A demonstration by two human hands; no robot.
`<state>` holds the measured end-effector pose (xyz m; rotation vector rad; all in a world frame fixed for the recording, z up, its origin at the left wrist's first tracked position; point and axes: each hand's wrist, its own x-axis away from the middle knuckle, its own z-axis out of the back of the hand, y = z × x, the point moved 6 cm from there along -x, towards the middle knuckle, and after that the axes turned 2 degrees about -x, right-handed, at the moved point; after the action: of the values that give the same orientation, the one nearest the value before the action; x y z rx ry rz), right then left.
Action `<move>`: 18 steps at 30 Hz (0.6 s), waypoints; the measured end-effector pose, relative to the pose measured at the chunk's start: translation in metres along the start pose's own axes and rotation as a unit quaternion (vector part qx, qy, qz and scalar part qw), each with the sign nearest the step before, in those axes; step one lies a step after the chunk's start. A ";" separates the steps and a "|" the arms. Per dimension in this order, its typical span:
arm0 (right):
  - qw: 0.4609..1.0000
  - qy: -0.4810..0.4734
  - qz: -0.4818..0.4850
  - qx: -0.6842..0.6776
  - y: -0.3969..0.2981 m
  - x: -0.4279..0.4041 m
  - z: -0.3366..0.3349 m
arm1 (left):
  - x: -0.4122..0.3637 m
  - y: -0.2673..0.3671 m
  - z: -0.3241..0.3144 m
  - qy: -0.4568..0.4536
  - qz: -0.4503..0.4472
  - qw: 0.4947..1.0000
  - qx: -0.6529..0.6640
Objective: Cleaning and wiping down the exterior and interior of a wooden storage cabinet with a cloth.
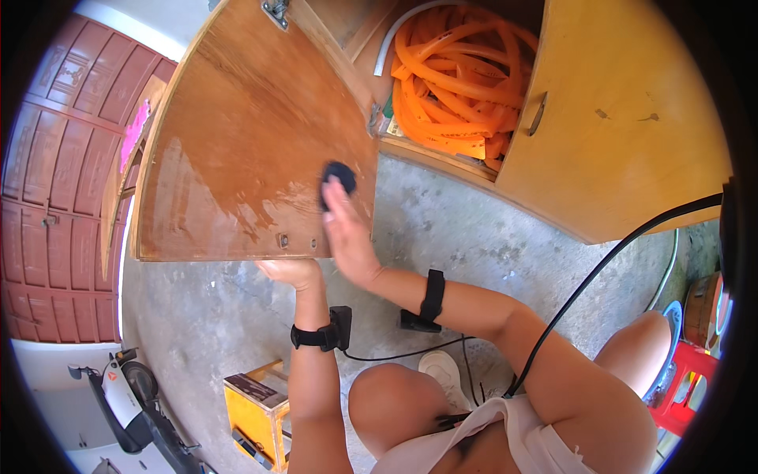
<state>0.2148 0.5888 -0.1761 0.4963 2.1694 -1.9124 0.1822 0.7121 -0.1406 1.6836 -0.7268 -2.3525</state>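
An opened wooden cabinet door [254, 136] stands before me, its brown inner face partly wet and shiny. My right hand [349, 231] presses a dark, blurred cloth or pad [339, 182] against that face near its right edge. Under the door's lower edge is my left hand [290, 272], palm upward and touching it; its fingers are partly hidden by the door. Coiled orange hose [459, 77] lies inside the cabinet to the right of the door.
A yellow cabinet door [622, 118] with a metal handle is at the right. A black cable [616, 252] runs past my right arm. Below left stand a small yellow wooden stool [251, 415] and a scooter [127, 403]. A red plastic stool [681, 385] and a blue basin [666, 355] are at lower right.
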 end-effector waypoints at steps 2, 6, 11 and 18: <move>0.992 -0.046 0.112 -0.031 -0.058 -0.011 -0.005 | 0.001 0.008 0.003 0.007 -0.035 0.998 -0.058; 0.991 -0.045 0.122 0.020 -0.034 -0.012 0.001 | 0.001 0.005 -0.007 -0.019 0.128 0.971 0.201; 0.948 0.031 -0.318 -0.005 0.123 0.031 0.015 | 0.000 0.003 -0.007 0.004 0.142 0.971 0.192; 0.997 -0.033 0.043 -0.050 -0.060 -0.016 -0.008 | 0.005 0.003 -0.003 -0.039 -0.016 0.998 -0.036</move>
<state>0.2073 0.5883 -0.1144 0.4937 2.1534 -1.7402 0.1826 0.7067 -0.1436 1.5936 -0.6245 -2.4465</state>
